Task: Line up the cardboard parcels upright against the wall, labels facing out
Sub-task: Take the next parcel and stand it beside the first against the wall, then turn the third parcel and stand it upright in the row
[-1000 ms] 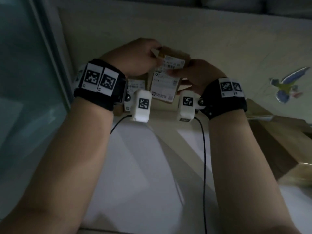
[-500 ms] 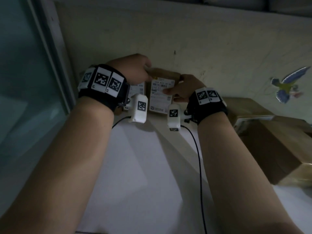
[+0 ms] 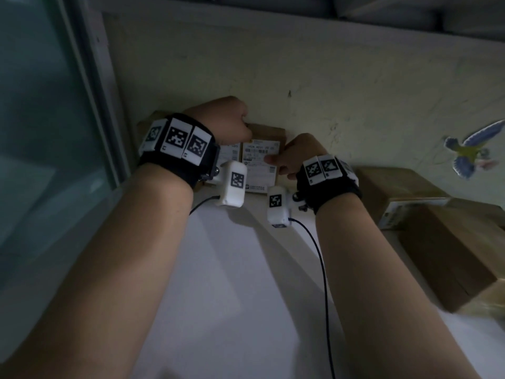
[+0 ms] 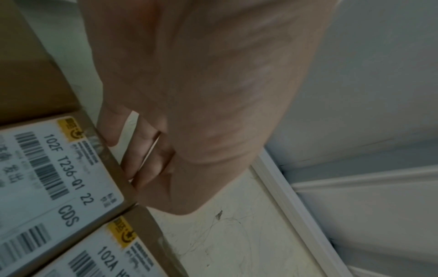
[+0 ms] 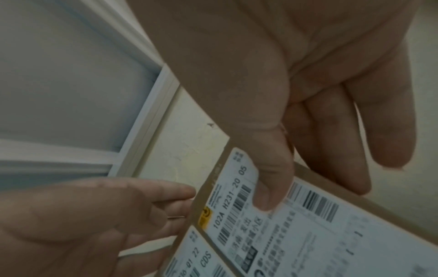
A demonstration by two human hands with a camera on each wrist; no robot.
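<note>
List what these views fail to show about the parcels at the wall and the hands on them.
- 102F parcel: head view, mostly behind left hand and wristband.
- 102A parcel label's small print: blurred in right wrist view; thumb of right hand covers part.
- Left fingertips: left wrist view, hidden behind parcel tops.
- Brown boxes: head view, labels unreadable, cropped.

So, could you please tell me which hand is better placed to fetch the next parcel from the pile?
Right. The right hand is nearer the lying parcels at that side; the left hand is behind the upright ones.
</note>
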